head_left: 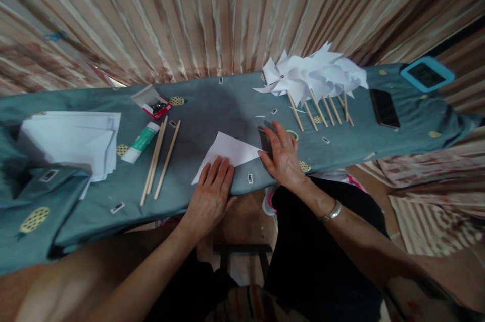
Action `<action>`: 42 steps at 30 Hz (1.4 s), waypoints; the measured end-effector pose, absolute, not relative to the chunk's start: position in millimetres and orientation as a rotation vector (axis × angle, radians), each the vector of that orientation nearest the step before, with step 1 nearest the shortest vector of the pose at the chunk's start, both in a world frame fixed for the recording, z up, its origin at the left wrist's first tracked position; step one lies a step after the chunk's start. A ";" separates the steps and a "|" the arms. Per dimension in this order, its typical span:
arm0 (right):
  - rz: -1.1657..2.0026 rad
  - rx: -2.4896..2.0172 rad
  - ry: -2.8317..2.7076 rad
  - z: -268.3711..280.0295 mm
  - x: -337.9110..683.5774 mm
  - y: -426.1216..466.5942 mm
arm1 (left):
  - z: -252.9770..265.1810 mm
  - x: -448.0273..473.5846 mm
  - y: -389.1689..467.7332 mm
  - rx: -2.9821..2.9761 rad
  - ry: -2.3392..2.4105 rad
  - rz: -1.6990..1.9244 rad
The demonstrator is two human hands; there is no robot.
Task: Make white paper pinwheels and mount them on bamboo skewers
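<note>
A sheet of white paper folded into a triangle lies on the cloth-covered table in front of me. My left hand rests flat on its near edge, fingers stretched out. At the paper's right corner is my right hand, its thumb touching the tip and its fingers spread apart from the thumb. Under and beside those fingers lies what looks like a pair of scissors with a green-rimmed handle, mostly hidden. Finished white paper pinwheels on wooden sticks lie together behind my right hand.
To the left are loose wooden sticks, a glue stick, an open red-and-white box of small metal pins and stacked white paper. A phone and a blue-framed device sit at the right. A curtain hangs behind.
</note>
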State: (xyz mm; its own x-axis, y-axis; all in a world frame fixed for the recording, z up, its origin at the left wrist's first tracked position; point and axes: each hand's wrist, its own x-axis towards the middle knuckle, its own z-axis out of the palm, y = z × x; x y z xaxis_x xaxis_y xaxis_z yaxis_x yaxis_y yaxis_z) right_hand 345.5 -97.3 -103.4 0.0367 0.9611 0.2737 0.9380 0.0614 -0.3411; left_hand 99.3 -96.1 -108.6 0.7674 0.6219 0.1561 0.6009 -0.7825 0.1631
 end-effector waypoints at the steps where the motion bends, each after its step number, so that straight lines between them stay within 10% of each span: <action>1: 0.072 -1.868 -1.925 -103.1 339.8 -96.9 | -107.6 100.5 -96.5 2.857 1.005 0.297; 42: 0.251 -1.707 -1.987 -101.7 351.6 -87.0 | -105.8 33.9 -134.9 2.655 1.253 0.627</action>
State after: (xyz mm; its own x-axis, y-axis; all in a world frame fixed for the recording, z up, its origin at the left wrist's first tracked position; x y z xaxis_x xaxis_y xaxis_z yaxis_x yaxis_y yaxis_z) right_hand 351.6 -87.0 -101.7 -0.0851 0.9638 0.2525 0.8705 0.1952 -0.4517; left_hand 33.9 -134.9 -105.8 0.5662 0.7639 0.3095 0.7058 -0.6433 0.2966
